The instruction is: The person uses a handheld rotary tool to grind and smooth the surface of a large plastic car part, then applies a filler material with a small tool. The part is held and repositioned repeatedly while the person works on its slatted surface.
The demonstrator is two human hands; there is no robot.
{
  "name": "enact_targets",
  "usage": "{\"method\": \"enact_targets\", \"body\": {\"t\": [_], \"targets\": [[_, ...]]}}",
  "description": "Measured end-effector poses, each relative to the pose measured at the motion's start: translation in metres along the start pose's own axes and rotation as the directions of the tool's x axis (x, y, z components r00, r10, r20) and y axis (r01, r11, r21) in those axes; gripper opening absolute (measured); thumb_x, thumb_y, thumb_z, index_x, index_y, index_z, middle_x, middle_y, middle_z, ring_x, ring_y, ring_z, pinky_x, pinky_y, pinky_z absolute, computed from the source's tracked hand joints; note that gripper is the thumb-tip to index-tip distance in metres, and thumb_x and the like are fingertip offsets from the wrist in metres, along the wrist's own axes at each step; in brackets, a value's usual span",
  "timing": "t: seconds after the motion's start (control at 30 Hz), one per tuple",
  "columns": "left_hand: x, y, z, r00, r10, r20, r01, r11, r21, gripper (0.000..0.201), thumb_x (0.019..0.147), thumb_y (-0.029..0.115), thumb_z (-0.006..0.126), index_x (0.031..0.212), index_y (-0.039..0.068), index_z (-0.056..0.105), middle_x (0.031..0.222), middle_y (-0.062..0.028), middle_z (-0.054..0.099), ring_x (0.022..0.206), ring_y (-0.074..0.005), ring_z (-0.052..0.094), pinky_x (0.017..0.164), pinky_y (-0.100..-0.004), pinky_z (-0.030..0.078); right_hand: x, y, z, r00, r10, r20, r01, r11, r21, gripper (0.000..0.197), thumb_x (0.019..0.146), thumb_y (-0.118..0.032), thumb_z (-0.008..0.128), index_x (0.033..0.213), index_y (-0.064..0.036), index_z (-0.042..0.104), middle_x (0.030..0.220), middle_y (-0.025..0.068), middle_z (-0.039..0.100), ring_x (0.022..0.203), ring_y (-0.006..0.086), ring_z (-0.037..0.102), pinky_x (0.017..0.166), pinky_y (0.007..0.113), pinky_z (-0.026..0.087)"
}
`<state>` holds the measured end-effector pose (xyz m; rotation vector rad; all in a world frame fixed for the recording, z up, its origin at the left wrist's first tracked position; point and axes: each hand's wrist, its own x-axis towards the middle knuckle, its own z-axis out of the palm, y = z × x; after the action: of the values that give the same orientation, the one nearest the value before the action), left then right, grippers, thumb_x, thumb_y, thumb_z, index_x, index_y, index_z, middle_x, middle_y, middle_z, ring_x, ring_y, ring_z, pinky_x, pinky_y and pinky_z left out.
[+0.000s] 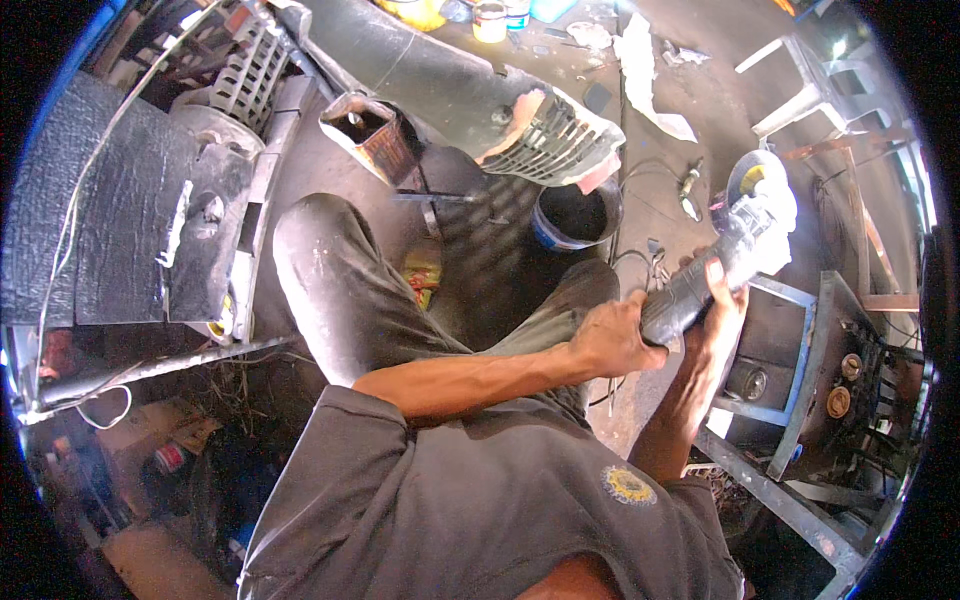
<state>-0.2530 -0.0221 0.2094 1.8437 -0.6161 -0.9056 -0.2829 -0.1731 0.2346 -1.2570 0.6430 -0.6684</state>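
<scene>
Out to my right I hold an angle grinder (688, 296) with a dark body, tilted with its head up and away from me. My left hand (612, 338) is closed on its rear end. Further forward, my right hand (724, 296) wraps round the body, thumb on top. At the far end shows a round disc (750, 178) with a yellowish centre; strong light washes out the head beside it. Beyond my knees lies a long grey vehicle bumper (420, 60) with a slatted grille end (560, 135). My left hand is well apart from it.
An open rectangular tin (365, 140) and a dark bucket (575, 218) stand near the bumper. Cables (640, 258) run over the floor beside the grinder. Metal frames (800, 510) close in on my right, a black panel (110, 200) on my left. A white stool (800, 100) stands far right.
</scene>
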Motion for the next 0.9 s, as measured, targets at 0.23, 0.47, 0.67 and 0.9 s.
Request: {"method": "enact_targets", "body": {"t": [0.23,0.47,0.67,0.9], "targets": [[0.016,-0.017,-0.028,0.928,0.299,0.224,-0.295,0.954,-0.051,0.078,0.074,0.043,0.077,0.127,-0.005,0.048,0.108,-0.0265,0.064,0.104,-0.0365,0.062,0.092,-0.0421,0.048,0.017,0.016,-0.031,0.926,-0.081,0.369,-0.151,0.815,0.559,0.074,0.066,-0.015,0.075,0.131,-0.0037,0.041,0.106,0.0133,0.055,0.091,0.0289,0.057,0.087,0.047,0.05],[0.043,0.003,-0.062,0.829,0.253,0.499,-0.043,0.918,-0.395,0.058,0.076,0.018,0.076,0.125,-0.001,0.054,0.096,-0.0098,0.067,0.084,-0.0152,0.061,0.077,-0.0301,0.049,0.036,-0.002,-0.022,0.932,-0.103,0.347,-0.171,0.718,0.674,0.062,0.081,-0.033,0.074,0.128,-0.0044,0.046,0.103,0.012,0.055,0.093,0.0283,0.058,0.084,0.049,0.051],[0.077,0.024,-0.07,0.872,0.243,0.425,-0.078,0.926,-0.37,0.042,0.068,0.007,0.069,0.109,-0.002,0.063,0.079,-0.0097,0.066,0.069,-0.0169,0.063,0.062,-0.031,0.05,0.078,-0.02,-0.027,0.953,-0.135,0.272,-0.028,0.852,0.523,0.045,0.081,-0.022,0.072,0.117,-0.0037,0.053,0.103,0.0103,0.057,0.093,0.0262,0.058,0.086,0.046,0.05],[0.127,0.002,-0.147,0.835,0.256,0.488,-0.498,0.73,0.468,0.051,0.077,0.033,0.07,0.112,-0.003,0.062,0.094,-0.0219,0.067,0.085,-0.0329,0.066,0.077,-0.0421,0.052,0.144,-0.036,0.0,0.972,-0.215,0.097,0.228,0.96,-0.161,0.041,0.068,-0.012,0.079,0.104,0.0007,0.062,0.085,0.012,0.066,0.071,0.0251,0.065,0.066,0.039,0.058]]}}
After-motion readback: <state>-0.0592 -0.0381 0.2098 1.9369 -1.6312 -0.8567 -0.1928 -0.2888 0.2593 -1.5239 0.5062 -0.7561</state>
